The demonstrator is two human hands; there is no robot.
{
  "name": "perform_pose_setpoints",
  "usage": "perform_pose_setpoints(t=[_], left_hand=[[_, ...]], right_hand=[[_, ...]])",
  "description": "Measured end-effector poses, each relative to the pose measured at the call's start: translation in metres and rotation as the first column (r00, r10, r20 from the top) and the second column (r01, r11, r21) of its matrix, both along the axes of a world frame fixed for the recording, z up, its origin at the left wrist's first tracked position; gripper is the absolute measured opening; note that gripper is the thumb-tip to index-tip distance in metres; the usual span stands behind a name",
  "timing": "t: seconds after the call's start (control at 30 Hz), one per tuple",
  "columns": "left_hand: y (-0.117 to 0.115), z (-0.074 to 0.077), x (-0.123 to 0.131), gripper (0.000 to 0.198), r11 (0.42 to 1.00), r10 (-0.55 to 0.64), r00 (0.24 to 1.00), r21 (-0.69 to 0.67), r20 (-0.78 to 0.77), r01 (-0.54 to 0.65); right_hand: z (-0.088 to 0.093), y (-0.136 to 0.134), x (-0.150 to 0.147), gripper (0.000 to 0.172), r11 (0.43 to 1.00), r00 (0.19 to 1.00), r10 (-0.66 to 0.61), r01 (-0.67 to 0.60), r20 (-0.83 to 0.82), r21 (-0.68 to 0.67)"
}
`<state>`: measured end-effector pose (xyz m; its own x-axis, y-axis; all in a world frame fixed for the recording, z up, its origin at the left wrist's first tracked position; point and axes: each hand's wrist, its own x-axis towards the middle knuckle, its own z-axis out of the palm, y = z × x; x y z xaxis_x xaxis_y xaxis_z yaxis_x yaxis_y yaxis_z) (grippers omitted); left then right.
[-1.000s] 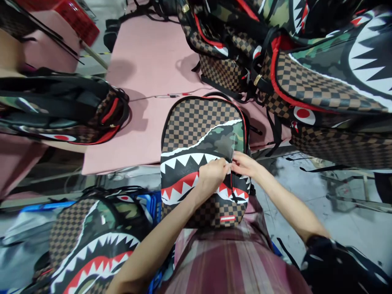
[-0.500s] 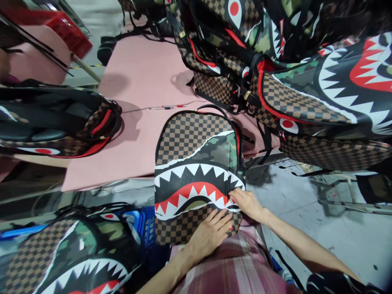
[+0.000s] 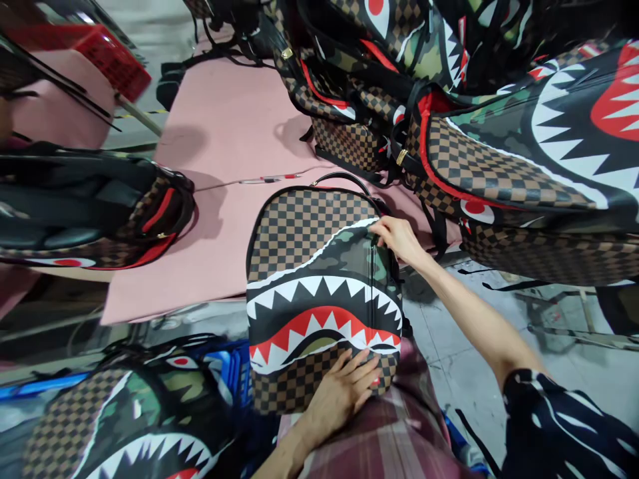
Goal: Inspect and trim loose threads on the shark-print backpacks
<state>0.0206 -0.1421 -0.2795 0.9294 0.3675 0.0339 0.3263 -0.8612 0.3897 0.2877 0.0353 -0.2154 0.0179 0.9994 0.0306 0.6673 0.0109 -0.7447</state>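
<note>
A checkered backpack (image 3: pixel 309 233) with a camouflage patch and a shark-mouth print leans upright between my lap and the table edge, front towards me. Down the right side of its front runs a vertical zipper (image 3: pixel 372 286). At the top of that zipper my right hand (image 3: pixel 397 238) is pinched closed, its fingertips covering the zipper pull. My left hand (image 3: pixel 344 386) lies flat on the lower front, fingers spread, below the printed teeth. A black carry handle (image 3: pixel 344 176) arches over the bag's top.
Behind the bag is a pink-covered table (image 3: pixel 224 120). Similar backpacks (image 3: pixel 514 159) are piled at the right, another backpack (image 3: pixel 94 206) lies at the left, and one more (image 3: pixel 144 412) rests over a blue crate (image 3: pixel 234 372) at lower left. A red basket (image 3: pixel 112 60) stands farther back.
My right hand has moved from the zipper's lower end up to its top. My left hand stays flat on the lower front. The backpack has shifted slightly lower in view.
</note>
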Motion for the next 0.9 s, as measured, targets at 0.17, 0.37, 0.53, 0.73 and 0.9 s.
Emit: perform_pose_setpoints(t=[0.17, 0.37, 0.53, 0.73, 0.9], left_hand=[[-0.002, -0.007, -0.001, 0.035, 1.0, -0.001, 1.0, 0.029, -0.001, 0.001], [0.0, -0.006, -0.003, 0.034, 0.998, -0.015, 0.999, -0.054, -0.031, 0.014], [0.001, 0.004, -0.004, 0.032, 0.991, -0.054, 0.998, -0.125, -0.025, 0.051], [0.018, 0.018, -0.038, 0.032, 0.977, 0.205, 0.959, -0.1, 0.195, -0.188], [0.115, 0.044, -0.071, 0.046, 0.313, 0.921, 0.207, -0.306, 0.331, -0.899]], right_hand=[[-0.017, -0.051, -0.002, 0.027, 0.986, 0.991, -0.126, 0.12, -0.04, -0.113], [-0.019, -0.064, 0.007, 0.02, 0.778, 0.947, 0.322, -0.277, -0.021, -0.564], [-0.012, -0.058, 0.016, 0.035, 0.721, 0.924, 0.369, -0.351, -0.097, -0.598], [0.014, -0.058, 0.015, 0.038, 0.719, 0.939, 0.292, -0.341, -0.182, -0.606], [0.035, -0.069, 0.011, 0.033, 0.813, 0.969, 0.173, -0.243, -0.178, -0.529]])
